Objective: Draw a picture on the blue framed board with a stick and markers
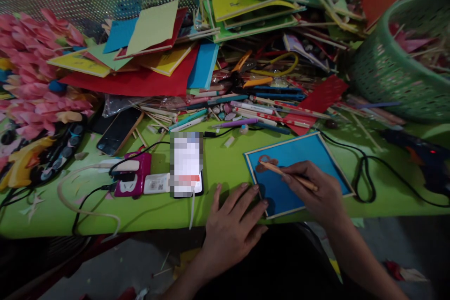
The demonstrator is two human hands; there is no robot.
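On the green table lies a blue card (305, 164) edged with thin pale wooden strips. Near its upper left corner is a small brown flower-like shape (264, 163). My right hand (318, 192) is closed round a slim wooden pen-like stick (293, 177), whose tip touches the brown shape; whether it is a pen or a brush I cannot tell. Spread out flat, my left hand (237, 220) rests on the table, its fingertips at the left edge of the blue card. A lit phone (186, 164) lies to the left of that hand.
A purple power adapter (132, 176) with cables sits left of the phone, near a dark phone (120, 131). Pens, sticks and stacked coloured cards (253, 4) crowd the back. At right are a green basket (401, 65) and a dark glue gun (422, 154).
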